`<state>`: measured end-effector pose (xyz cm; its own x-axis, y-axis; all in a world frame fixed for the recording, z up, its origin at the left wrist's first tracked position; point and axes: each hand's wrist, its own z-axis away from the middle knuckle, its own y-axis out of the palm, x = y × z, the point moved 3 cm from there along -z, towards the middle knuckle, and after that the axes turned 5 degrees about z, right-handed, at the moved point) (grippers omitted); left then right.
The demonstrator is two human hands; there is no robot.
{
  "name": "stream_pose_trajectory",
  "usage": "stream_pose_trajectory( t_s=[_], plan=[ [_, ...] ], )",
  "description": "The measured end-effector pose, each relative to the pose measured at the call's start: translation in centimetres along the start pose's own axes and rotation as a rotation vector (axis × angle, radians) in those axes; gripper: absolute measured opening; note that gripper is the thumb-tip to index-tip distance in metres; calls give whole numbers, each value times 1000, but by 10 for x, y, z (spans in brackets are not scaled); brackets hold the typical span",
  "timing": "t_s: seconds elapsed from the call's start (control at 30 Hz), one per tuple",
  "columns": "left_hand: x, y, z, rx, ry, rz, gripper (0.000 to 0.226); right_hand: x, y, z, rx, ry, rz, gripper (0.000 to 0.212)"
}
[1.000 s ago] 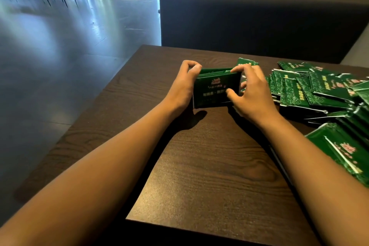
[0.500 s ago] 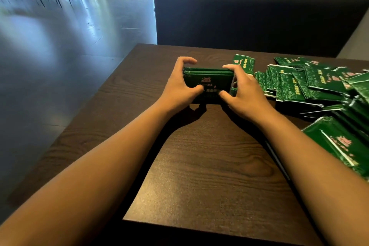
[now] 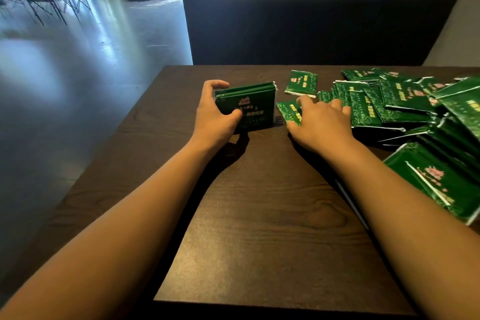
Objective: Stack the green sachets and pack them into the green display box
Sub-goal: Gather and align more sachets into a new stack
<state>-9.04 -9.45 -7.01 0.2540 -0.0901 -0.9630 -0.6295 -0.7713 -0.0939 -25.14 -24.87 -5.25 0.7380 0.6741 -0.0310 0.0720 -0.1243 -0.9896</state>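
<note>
L hand (image 3: 215, 114) round sachet stack (image 3: 249, 109), upright

Glossy green foil sachets (image 3: 389, 101), matt dark wood-grain table (image 3: 259, 215), shiny floor (image 3: 78, 60)

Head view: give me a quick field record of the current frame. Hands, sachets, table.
left hand: grips a stack of green sachets, held on edge on the table
right hand: reaching over a loose green sachet, fingers spread; grip not confirmed
lone sachet: lies flat, apart, beyond the right hand
sachet pile: loose and overlapping, at the right of the table
table: dark wood grain
display box: cannot tell it from the sachets
</note>
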Motion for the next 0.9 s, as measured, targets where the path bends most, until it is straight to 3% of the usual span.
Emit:
stream_pose_trajectory(
  t_s=[0.17, 0.3, 0.47, 0.7, 0.9],
  plan=[
    [1, 2, -2, 25, 20, -62, 61, 3, 0, 0, 29, -53, -212, 74],
    [3, -1, -2, -51, 9, -36, 57, 5, 0, 2, -20, -149, -446, 88],
    [3, -3, -3, -91, -19, 2, 52, 2, -1, 1, -77, -96, -513, 99],
    [4, -1, -3, -37, -23, -24, 54, -2, -2, 1, -139, -31, -492, 81],
    [1, -1, -2, -61, -20, 0, 45, -10, -12, 2, -303, 98, -498, 58]
  ],
)
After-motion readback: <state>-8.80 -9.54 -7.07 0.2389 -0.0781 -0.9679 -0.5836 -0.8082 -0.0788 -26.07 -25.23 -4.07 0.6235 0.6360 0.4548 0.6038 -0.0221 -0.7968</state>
